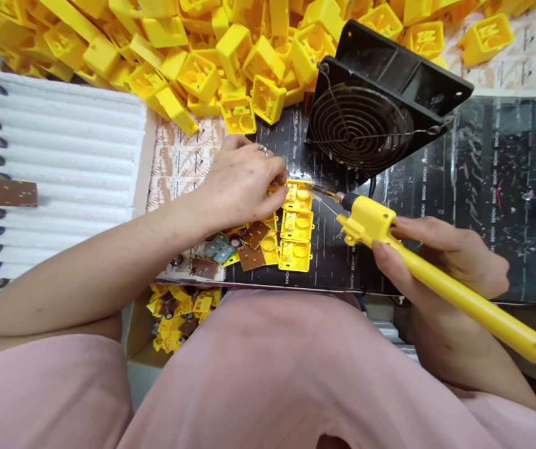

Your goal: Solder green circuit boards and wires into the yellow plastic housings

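Note:
My right hand (pixel 440 262) is wrapped around the yellow handle of a soldering iron (pixel 370 224) with a thin feed tube beside its tip. The tip points left, at the upper edge of the top yellow plastic case (pixel 299 196) in a short column of open cases. Each case has a round grille and small metal contacts. My left hand (pixel 246 181), wearing a ring, is closed at the left side of the top case, fingertips bent together; what they pinch is hidden. Brown circuit boards (pixel 251 257), a green board (pixel 221 249) and a small round speaker (pixel 236 241) lie below it.
A black fan (pixel 365 118) with a wire guard stands behind the iron. Yellow cases (pixel 197 75) are heaped along the back. At left, a white foam tray (pixel 71 143) holds several wired round parts and a brown board (pixel 10 192). A box of yellow parts (pixel 174 318) sits below the table edge.

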Demonstrator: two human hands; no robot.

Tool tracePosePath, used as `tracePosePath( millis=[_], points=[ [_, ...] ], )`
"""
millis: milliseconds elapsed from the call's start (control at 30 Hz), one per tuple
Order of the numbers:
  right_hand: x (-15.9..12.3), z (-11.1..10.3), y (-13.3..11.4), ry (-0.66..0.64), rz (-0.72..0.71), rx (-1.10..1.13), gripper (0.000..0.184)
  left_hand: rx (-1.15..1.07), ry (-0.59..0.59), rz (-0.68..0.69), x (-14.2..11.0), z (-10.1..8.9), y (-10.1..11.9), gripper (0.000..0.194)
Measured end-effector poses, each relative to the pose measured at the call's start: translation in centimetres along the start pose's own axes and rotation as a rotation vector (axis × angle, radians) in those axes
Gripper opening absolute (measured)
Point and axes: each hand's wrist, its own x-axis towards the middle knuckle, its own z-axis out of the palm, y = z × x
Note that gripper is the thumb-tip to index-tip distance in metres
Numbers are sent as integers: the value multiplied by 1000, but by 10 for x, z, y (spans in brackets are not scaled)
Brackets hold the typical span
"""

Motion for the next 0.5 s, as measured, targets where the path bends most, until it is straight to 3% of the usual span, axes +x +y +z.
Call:
tracePosePath(
  millis=[167, 333, 500],
  points=[
    [0, 2, 2, 47, -9, 38, 33, -7, 70, 37, -3, 2, -2, 37],
    [1, -1, -4, -21, 63, -63, 49, -3, 59, 54, 0, 4, -1, 35],
    [0, -4, -6, -51, 89, -81, 53, 7, 35, 69, 3, 3, 2, 35]
  ],
)
